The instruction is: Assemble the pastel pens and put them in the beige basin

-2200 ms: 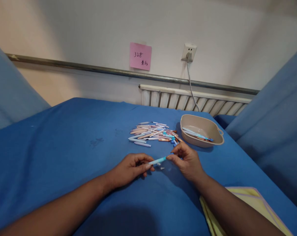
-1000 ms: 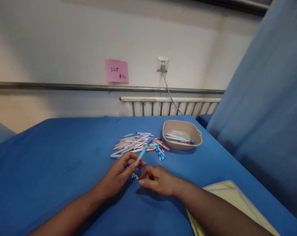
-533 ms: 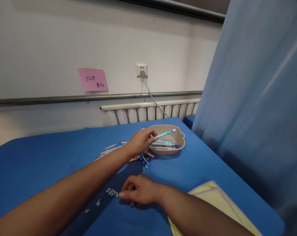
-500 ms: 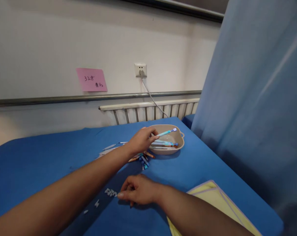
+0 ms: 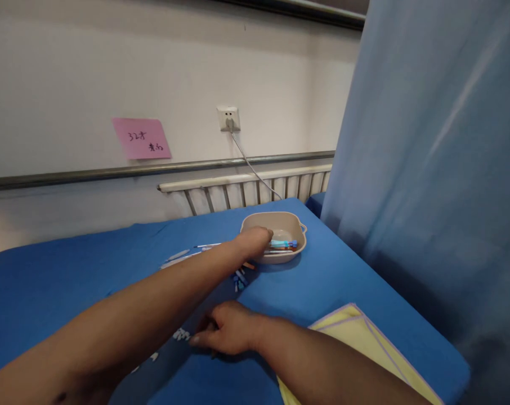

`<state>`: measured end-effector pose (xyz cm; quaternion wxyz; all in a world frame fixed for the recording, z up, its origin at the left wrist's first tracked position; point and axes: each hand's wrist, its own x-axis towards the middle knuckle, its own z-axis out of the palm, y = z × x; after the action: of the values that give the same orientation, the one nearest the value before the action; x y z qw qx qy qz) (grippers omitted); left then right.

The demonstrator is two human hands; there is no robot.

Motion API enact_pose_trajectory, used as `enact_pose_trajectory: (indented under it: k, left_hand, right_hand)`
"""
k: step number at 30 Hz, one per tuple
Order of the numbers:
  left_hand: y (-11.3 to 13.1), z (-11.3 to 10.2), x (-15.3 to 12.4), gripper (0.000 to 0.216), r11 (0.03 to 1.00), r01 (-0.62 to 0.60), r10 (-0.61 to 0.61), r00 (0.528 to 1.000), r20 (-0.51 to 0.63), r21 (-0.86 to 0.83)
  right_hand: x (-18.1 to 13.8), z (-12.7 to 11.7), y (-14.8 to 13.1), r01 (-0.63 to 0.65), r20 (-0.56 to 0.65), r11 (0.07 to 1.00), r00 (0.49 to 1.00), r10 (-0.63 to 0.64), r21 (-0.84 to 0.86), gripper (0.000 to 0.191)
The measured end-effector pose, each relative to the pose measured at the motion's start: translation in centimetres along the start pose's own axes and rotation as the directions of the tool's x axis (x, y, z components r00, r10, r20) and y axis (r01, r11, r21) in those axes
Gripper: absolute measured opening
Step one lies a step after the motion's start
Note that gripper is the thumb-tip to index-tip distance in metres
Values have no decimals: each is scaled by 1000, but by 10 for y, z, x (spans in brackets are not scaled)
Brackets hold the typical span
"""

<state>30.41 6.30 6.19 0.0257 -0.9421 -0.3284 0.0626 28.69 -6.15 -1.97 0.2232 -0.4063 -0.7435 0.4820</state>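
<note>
My left hand reaches over the near left rim and into a beige plastic basin. Light-blue, pen-like sticks with darker blue ends lie in the basin right beside its fingers. Those fingers are mostly hidden, so whether they still grip a stick is unclear. Nearer to me, my right hand rests low over the blue cloth with its fingers curled in and thumb and forefinger close together. Its thumb tip is beside a small cluster of white pieces. Anything inside its grip is hidden.
Partly behind my left forearm, a pile of blue-ended sticks and pale slim sticks lies on the blue-covered table. A folded yellow cloth is at the right front. A blue curtain hangs along the right side.
My left hand has moved down into the basin, and the light-blue stick it held up is now low among the others there. My right hand stays by the white pieces. The view has shifted slightly.
</note>
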Motion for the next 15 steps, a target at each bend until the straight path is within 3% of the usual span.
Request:
enact_pose_trajectory:
  k: [8, 15]
  left_hand:
    - [8, -1, 13, 24, 998, 27, -36, 989, 147, 62]
    - [12, 2, 22, 24, 997, 55, -64, 983, 170, 58]
  right_hand:
    - [-2, -1, 1, 73, -41, 996, 996, -75, -55, 25]
    - [1, 1, 3, 18, -62, 997, 998, -23, -74, 24]
